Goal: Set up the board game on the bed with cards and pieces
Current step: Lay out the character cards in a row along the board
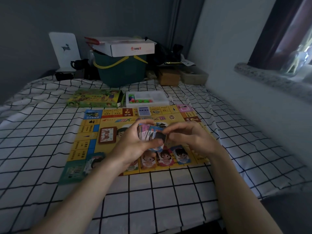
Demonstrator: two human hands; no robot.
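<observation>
A yellow game board (108, 122) lies flat on the checked bedsheet. Over its middle my left hand (135, 141) grips a fanned stack of colourful cards (150, 134). My right hand (189, 137) pinches the stack's right edge with curled fingers. Three character cards (166, 157) lie side by side on the board's near edge, just below my hands. A brown card deck (107, 135) sits on the board's left part, a blue deck (143, 110) on its far edge. A white tray (148, 98) with coloured pieces stands beyond the board.
The green game box (96, 97) lies left of the tray. More cards (91, 162) lie at the board's near left corner. A green bin (120, 70) with a white carton on top and clutter line the bed's far end. A wall and window ledge (270, 76) run along the right.
</observation>
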